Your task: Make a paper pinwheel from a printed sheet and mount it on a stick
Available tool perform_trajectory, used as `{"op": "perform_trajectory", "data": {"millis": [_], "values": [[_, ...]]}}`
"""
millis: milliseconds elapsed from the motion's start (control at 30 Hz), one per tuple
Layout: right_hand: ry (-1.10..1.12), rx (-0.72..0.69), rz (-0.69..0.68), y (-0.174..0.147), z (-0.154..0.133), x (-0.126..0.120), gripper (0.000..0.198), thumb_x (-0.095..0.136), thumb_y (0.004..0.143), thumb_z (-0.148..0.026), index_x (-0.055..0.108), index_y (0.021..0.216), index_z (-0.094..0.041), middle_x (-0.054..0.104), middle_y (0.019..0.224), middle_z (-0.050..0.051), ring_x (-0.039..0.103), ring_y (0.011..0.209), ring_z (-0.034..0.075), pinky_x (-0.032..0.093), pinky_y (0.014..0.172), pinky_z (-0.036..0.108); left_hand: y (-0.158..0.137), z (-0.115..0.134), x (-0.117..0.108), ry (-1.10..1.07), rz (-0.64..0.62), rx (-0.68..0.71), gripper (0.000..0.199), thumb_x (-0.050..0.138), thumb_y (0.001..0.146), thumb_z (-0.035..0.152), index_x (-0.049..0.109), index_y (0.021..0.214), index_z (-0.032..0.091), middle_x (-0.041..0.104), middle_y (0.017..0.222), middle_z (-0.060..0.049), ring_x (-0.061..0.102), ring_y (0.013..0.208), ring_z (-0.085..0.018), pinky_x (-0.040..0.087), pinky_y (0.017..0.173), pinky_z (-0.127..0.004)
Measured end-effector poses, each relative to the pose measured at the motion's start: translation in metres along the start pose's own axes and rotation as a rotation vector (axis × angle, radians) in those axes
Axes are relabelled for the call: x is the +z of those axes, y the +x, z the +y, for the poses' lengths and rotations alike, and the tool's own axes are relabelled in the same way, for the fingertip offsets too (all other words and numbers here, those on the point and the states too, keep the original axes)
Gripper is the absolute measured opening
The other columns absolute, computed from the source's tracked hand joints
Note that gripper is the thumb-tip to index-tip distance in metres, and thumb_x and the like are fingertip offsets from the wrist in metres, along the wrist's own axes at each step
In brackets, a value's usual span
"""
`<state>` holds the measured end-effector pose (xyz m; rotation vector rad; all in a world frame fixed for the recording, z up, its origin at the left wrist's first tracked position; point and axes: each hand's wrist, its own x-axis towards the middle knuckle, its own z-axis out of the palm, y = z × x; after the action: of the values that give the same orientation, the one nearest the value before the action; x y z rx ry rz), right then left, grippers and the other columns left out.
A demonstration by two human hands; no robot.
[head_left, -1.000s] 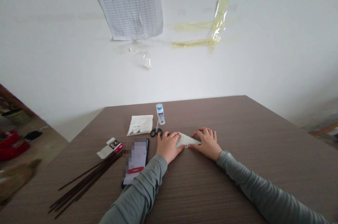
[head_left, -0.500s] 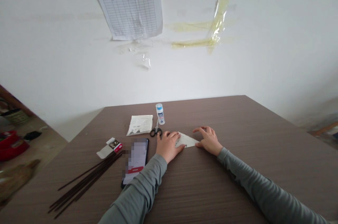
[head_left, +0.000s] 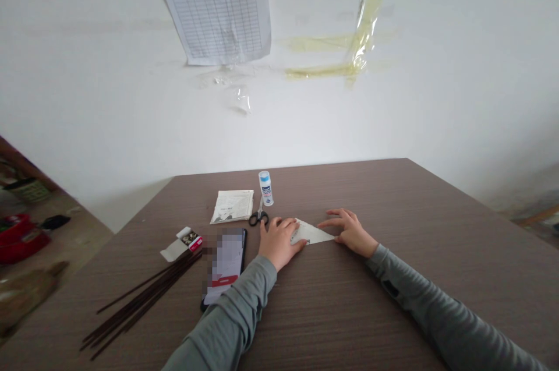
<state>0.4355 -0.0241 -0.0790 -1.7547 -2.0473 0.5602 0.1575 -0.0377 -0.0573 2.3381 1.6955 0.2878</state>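
Note:
A small folded piece of printed paper (head_left: 315, 234), triangular in outline, lies on the table between my hands. My left hand (head_left: 280, 243) presses down over its left part, fingers spread and thumb out, hiding that end. At the pointed right tip is my right hand (head_left: 353, 233), its thumb at the tip and its fingers stretched apart above the table. Just beyond my left hand rest scissors (head_left: 259, 217) with black handles. Behind them stands a white glue bottle (head_left: 266, 188) with a blue top.
A folded stack of printed paper (head_left: 232, 206) lies left of the scissors. Nearer are a phone (head_left: 226, 266), an opened small box (head_left: 191, 239) and a bundle of thin dark sticks (head_left: 144, 301). A white wall (head_left: 131, 109) borders the table's far edge.
My right hand has slid a little to the right, along the paper's edge to its tip, so more of the point shows. My left hand has stayed in place.

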Motion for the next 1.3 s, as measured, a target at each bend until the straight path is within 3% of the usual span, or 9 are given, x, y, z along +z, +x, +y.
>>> {"op": "perform_trajectory", "data": {"millis": [100, 233, 333, 533, 767, 1000, 1200, 1300], "values": [[0.015, -0.008, 0.019, -0.002, -0.006, 0.001, 0.058, 0.075, 0.087, -0.012, 0.107, 0.125, -0.042, 0.088, 0.170, 0.005, 0.062, 0.177, 0.045, 0.046, 0.150, 0.066, 0.000, 0.000, -0.001, 0.003, 0.001, 0.008, 0.048, 0.090, 0.117, 0.052, 0.092, 0.164, 0.042, 0.082, 0.186, -0.006, 0.064, 0.176, -0.054, 0.037, 0.156, -0.091], [-0.029, -0.010, 0.042, -0.003, -0.016, 0.010, 0.029, 0.084, 0.104, -0.033, 0.105, 0.121, -0.044, 0.087, 0.168, 0.006, 0.057, 0.180, 0.046, 0.046, 0.151, 0.068, 0.000, 0.000, 0.000, 0.003, 0.002, 0.018, 0.048, 0.089, 0.117, 0.052, 0.092, 0.164, 0.043, 0.081, 0.186, -0.007, 0.065, 0.175, -0.054, 0.037, 0.155, -0.092], [-0.095, -0.002, 0.065, -0.006, -0.025, 0.017, 0.017, 0.095, 0.105, -0.044, 0.101, 0.120, -0.047, 0.084, 0.172, 0.005, 0.056, 0.180, 0.047, 0.045, 0.153, 0.068, 0.001, 0.000, -0.001, -0.004, 0.004, 0.013, 0.048, 0.091, 0.116, 0.055, 0.093, 0.163, 0.046, 0.083, 0.185, -0.005, 0.066, 0.174, -0.054, 0.039, 0.154, -0.091], [-0.146, 0.033, 0.067, -0.008, -0.037, 0.024, 0.031, 0.104, 0.102, -0.058, 0.094, 0.127, -0.043, 0.079, 0.177, 0.011, 0.057, 0.181, 0.052, 0.039, 0.154, 0.081, 0.000, 0.005, -0.005, 0.005, -0.017, -0.008, 0.048, 0.091, 0.117, 0.060, 0.093, 0.163, 0.047, 0.082, 0.186, -0.004, 0.065, 0.175, -0.051, 0.036, 0.156, -0.090], [-0.131, 0.053, 0.004, -0.006, -0.044, 0.020, 0.041, 0.103, 0.104, -0.050, 0.095, 0.144, -0.046, 0.073, 0.186, 0.012, 0.051, 0.187, 0.053, 0.036, 0.152, 0.089, 0.000, 0.006, -0.009, -0.008, -0.041, -0.015, 0.050, 0.090, 0.116, 0.054, 0.090, 0.166, 0.047, 0.081, 0.187, -0.004, 0.063, 0.179, -0.051, 0.033, 0.157, -0.091], [-0.126, 0.046, -0.048, -0.007, -0.042, 0.013, 0.044, 0.099, 0.107, -0.051, 0.096, 0.151, -0.053, 0.068, 0.194, 0.009, 0.044, 0.191, 0.056, 0.032, 0.154, 0.090, 0.001, -0.005, -0.011, 0.021, -0.050, -0.008, 0.054, 0.090, 0.114, 0.055, 0.089, 0.167, 0.042, 0.080, 0.188, -0.006, 0.058, 0.184, -0.051, 0.037, 0.158, -0.084], [-0.116, 0.068, -0.106, -0.008, -0.044, 0.008, 0.050, 0.096, 0.110, -0.053, 0.093, 0.160, -0.054, 0.060, 0.202, 0.009, 0.035, 0.197, 0.055, 0.024, 0.158, 0.087, -0.009, -0.003, -0.029, 0.039, -0.086, -0.047, 0.051, 0.092, 0.114, 0.043, 0.091, 0.165, 0.039, 0.075, 0.194, -0.008, 0.054, 0.190, -0.052, 0.027, 0.159, -0.094], [-0.113, 0.067, -0.102, -0.008, -0.044, 0.009, 0.050, 0.097, 0.110, -0.051, 0.093, 0.160, -0.055, 0.061, 0.201, 0.008, 0.036, 0.197, 0.054, 0.024, 0.159, 0.088, -0.014, -0.006, -0.037, 0.055, -0.108, -0.073, 0.051, 0.092, 0.115, 0.041, 0.091, 0.166, 0.043, 0.073, 0.196, -0.006, 0.052, 0.192, -0.051, 0.028, 0.159, -0.092]]}}
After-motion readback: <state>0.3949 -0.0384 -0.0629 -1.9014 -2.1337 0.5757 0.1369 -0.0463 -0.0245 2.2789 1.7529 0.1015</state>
